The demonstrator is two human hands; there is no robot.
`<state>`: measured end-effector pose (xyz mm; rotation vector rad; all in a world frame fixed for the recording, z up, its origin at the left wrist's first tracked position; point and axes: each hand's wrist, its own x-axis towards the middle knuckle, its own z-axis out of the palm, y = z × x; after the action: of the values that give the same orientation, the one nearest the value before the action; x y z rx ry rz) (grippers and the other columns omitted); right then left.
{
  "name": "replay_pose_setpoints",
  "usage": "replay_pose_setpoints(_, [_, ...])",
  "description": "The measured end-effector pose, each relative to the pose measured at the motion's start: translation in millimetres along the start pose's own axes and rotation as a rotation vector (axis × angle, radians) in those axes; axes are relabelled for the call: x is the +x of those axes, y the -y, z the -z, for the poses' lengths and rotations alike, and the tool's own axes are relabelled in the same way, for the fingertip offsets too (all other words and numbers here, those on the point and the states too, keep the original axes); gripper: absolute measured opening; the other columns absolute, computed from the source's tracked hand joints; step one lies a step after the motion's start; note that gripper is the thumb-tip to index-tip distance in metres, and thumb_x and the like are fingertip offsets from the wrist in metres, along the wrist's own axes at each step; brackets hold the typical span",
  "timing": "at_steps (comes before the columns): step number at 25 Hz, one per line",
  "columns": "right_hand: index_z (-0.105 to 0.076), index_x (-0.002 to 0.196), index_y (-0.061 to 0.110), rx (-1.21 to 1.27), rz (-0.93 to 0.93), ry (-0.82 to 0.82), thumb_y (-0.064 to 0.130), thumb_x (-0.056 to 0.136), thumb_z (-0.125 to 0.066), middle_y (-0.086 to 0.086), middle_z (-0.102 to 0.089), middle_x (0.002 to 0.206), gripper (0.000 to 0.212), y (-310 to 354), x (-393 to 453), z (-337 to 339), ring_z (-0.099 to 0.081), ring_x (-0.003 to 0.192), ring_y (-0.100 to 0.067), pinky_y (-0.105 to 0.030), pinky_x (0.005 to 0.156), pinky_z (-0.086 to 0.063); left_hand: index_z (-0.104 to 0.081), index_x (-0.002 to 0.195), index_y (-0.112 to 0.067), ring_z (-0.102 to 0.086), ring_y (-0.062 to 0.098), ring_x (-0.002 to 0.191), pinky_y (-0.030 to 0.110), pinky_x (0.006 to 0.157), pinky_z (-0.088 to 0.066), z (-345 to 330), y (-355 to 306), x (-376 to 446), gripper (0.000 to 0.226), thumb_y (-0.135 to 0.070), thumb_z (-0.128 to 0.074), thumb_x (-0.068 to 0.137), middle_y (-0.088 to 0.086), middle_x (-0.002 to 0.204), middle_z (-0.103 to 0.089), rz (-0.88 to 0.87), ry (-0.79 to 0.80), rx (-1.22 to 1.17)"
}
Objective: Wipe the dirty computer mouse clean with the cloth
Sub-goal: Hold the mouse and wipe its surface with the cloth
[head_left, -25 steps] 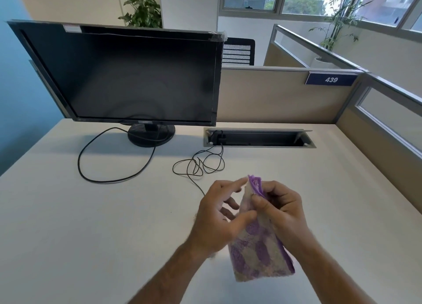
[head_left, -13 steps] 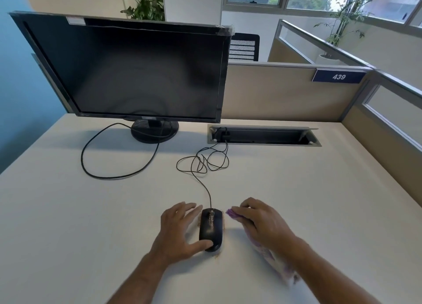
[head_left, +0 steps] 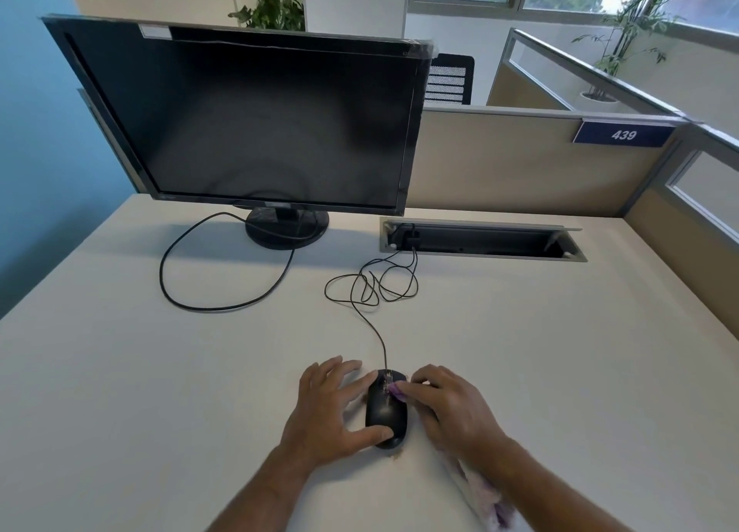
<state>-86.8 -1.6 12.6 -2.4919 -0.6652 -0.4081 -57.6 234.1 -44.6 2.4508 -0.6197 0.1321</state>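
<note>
Wiping only starts at the mouse (head_left: 386, 407) front.
Left hand (head_left: 328, 407) steadies the mouse with relaxed fingers; right hand (head_left: 452, 407) pinches the cloth (head_left: 396, 390) on its dirty front; most remains.

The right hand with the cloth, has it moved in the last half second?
Yes. The right hand has slid left toward the mouse, and the cloth tip it holds now touches the mouse's front, near the cable.
</note>
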Motion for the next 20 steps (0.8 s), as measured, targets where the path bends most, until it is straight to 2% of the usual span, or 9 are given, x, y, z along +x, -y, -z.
replay_pose_setpoints(4, [-0.073, 0.11, 0.022, -0.008, 0.148, 0.117, 0.004, 0.084, -0.07, -0.003, -0.069, 0.096, 0.032, 0, -5, -4, -0.063, 0.076, -0.023, -0.029, 0.061, -0.052, -0.056, 0.137, -0.038, -0.034, 0.018, 0.139, 0.05, 0.114, -0.027, 1, 1, 0, 0.087, -0.091, -0.054, 0.068, -0.013, 0.141, -0.049, -0.007, 0.008, 0.001])
replay_pose_setpoints(7, [-0.075, 0.109, 0.022, 0.0, 0.021, 0.042, 0.003, 0.084, -0.07, -0.002, -0.069, 0.094, 0.032, -5, 4, 1, -0.064, 0.075, -0.024, -0.025, 0.061, -0.051, -0.056, 0.137, -0.038, -0.033, 0.019, 0.14, 0.052, 0.115, -0.027, 1, 1, 0, 0.088, -0.09, -0.054, 0.067, -0.012, 0.141, -0.049, -0.003, 0.007, -0.004])
replay_pose_setpoints(11, [-0.073, 0.111, 0.022, 0.006, 0.177, 0.143, 0.003, 0.083, -0.067, -0.004, -0.069, 0.097, 0.034, -2, 3, -3, -0.062, 0.078, -0.022, -0.027, 0.063, -0.051, -0.056, 0.139, -0.036, -0.032, 0.019, 0.141, 0.055, 0.116, -0.024, 2, 0, 1, 0.09, -0.091, -0.053, 0.067, -0.01, 0.142, -0.048, -0.006, 0.02, 0.002])
replay_pose_setpoints(15, [-0.075, 0.108, 0.023, -0.018, 0.006, 0.059, 0.006, 0.086, -0.07, -0.003, -0.069, 0.093, 0.029, -7, 16, 4, -0.063, 0.075, -0.024, -0.033, 0.059, -0.055, -0.056, 0.138, -0.036, -0.031, 0.02, 0.141, 0.055, 0.118, -0.02, 2, 0, 1, 0.089, -0.087, -0.06, 0.066, -0.008, 0.142, -0.048, 0.003, 0.031, 0.001])
replay_pose_setpoints(18, [-0.074, 0.109, 0.022, 0.007, 0.167, 0.192, 0.006, 0.082, -0.062, -0.004, -0.069, 0.097, 0.033, -2, 13, 1, -0.062, 0.078, -0.023, -0.029, 0.062, -0.052, -0.057, 0.138, -0.035, -0.034, 0.021, 0.14, 0.057, 0.116, -0.023, 2, 1, 2, 0.088, -0.087, -0.06, 0.066, -0.007, 0.14, -0.049, -0.015, 0.022, 0.013])
replay_pose_setpoints(20, [-0.074, 0.108, 0.021, -0.037, 0.108, 0.175, 0.007, 0.082, -0.065, -0.005, -0.069, 0.097, 0.031, -6, 17, 1, -0.064, 0.079, -0.024, -0.03, 0.061, -0.053, -0.057, 0.138, -0.036, -0.034, 0.021, 0.14, 0.057, 0.116, -0.023, 1, 1, 2, 0.09, -0.09, -0.056, 0.066, -0.007, 0.14, -0.049, -0.01, 0.023, 0.009])
